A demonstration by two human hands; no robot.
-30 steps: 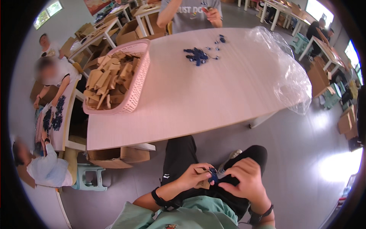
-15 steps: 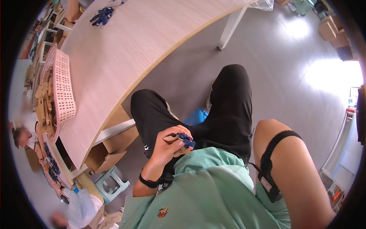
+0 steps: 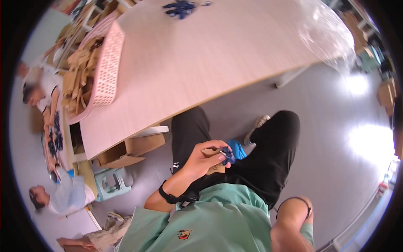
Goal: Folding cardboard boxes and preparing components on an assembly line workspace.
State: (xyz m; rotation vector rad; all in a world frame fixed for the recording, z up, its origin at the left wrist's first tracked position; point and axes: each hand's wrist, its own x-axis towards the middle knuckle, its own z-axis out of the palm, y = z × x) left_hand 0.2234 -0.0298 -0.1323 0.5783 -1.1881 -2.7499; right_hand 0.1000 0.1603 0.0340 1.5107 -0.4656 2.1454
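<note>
Over my lap, my left hand (image 3: 208,160) is closed on a small brown kraft card packet (image 3: 217,168) and a dark blue bundle (image 3: 228,156). The bundle looks like gathered cord or ribbon and sticks out past my thumb; its kind is too small to tell. Part of the packet is hidden by my fingers. My right arm (image 3: 294,214) is bent at the lower right, and its hand does not show. A pile of similar dark blue pieces (image 3: 179,8) lies at the far side of the table (image 3: 189,54).
A pink perforated basket (image 3: 110,69) full of brown card pieces stands at the table's left. Clear plastic film (image 3: 325,33) hangs over the right end. An open carton (image 3: 132,149) and a pale blue stool (image 3: 110,185) are below left. Other people work at far left.
My view has swung so that the table fills more of it. My left hand still holds the packet and bundle. My right arm sits lower in view, more bent.
</note>
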